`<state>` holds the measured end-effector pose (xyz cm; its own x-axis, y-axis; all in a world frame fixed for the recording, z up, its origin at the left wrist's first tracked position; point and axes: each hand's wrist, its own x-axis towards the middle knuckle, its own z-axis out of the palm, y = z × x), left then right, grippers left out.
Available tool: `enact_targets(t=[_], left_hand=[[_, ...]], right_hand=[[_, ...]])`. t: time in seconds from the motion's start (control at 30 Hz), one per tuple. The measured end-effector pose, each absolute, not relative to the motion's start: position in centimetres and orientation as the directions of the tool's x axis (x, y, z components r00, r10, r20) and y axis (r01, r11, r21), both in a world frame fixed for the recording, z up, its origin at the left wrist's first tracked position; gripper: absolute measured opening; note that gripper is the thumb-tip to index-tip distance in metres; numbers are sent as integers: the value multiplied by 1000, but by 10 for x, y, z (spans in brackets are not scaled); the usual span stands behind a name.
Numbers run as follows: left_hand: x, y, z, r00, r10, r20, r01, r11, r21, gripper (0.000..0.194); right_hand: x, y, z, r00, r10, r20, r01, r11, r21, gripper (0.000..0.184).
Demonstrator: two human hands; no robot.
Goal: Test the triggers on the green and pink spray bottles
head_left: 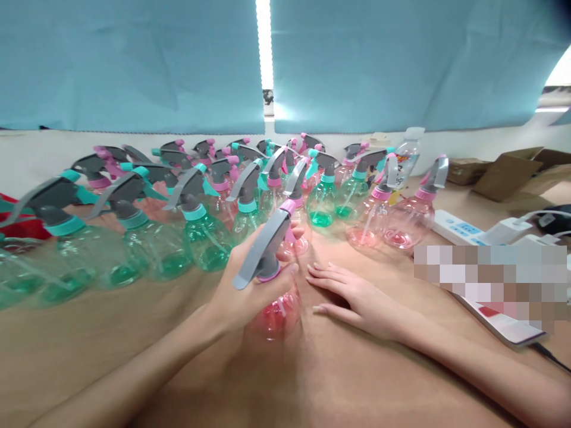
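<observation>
My left hand [234,288] is wrapped round the neck of a pink spray bottle [275,318], which has a grey lever top with a pink nozzle and collar. The bottle stands upright at the middle of the table, and my fingers hide part of its far side. To its right, my right hand [359,297] lies on the brown tabletop [357,380] with fingers stretched out, holding nothing. Just beyond my hands are a green spray bottle [207,241] with a turquoise collar and another green one [322,202].
Several more pink and green spray bottles spread across the back and left. A labelled clear bottle [408,157] stands behind them. On the right are a power strip [457,227] with plugs, a partly blurred phone-like device [513,327] on a cable, and an open cardboard box [508,175].
</observation>
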<state>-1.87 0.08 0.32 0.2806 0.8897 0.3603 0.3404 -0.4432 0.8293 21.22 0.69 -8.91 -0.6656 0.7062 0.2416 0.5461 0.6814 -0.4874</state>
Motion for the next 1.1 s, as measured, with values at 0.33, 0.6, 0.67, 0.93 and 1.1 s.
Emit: enact_targets(t=[0.33, 0.6, 0.67, 0.93, 1.1], left_hand=[[-17, -1, 6, 281, 896, 344, 336, -428, 839, 36], [-14, 0, 11, 338, 859, 386, 332, -492, 805, 34], [-13, 0, 13, 347, 855, 385, 349, -499, 793, 31], [-11, -2, 17, 351, 856, 378, 367, -498, 786, 14], [-11, -3, 16, 337, 868, 364, 366, -477, 799, 11]], right_hand=[[212, 7, -90, -663, 701, 261, 532, 687, -495, 54], [212, 7, -89, -667, 702, 248, 542, 686, -484, 54], [212, 7, -89, -670, 704, 235, 552, 685, -475, 55], [212, 7, -89, -671, 705, 228, 549, 680, -486, 56], [212, 7, -89, -669, 704, 239, 538, 681, -497, 55]])
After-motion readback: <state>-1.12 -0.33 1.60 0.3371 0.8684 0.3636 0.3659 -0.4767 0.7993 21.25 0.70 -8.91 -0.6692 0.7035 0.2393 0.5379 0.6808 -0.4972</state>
